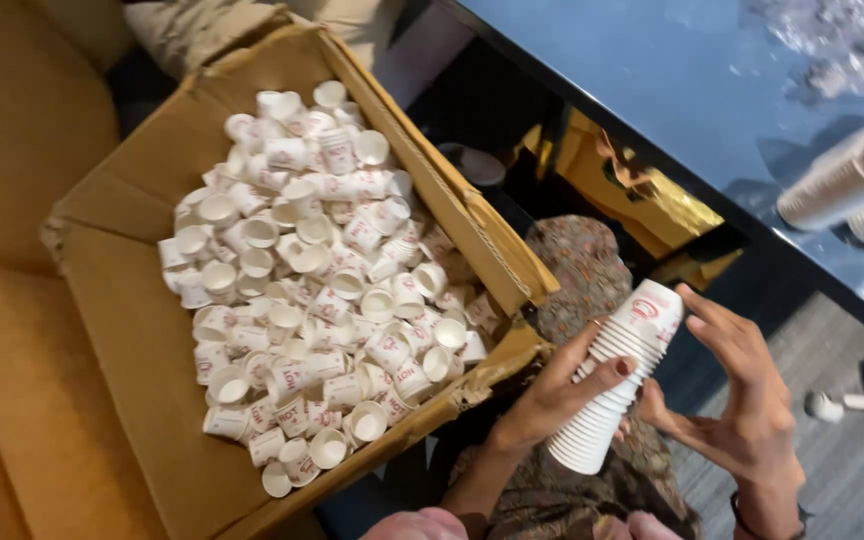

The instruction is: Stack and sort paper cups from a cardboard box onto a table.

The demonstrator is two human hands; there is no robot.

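A stack of small white paper cups (612, 378) with red print is held slanted over my lap. My left hand (552, 395) grips the stack around its middle, thumb on top. My right hand (742, 395) is beside the stack's upper end, fingers spread, fingertips touching the top cup. To the left, an open cardboard box (142, 330) is heaped with several loose cups of the same kind (322, 280).
A dark glossy table (672, 90) runs across the upper right, with more stacked cups (847, 180) lying at its right edge. The box rests on a tan sofa seat (12, 180). A white rod-like object (857, 404) lies on the grey floor at right.
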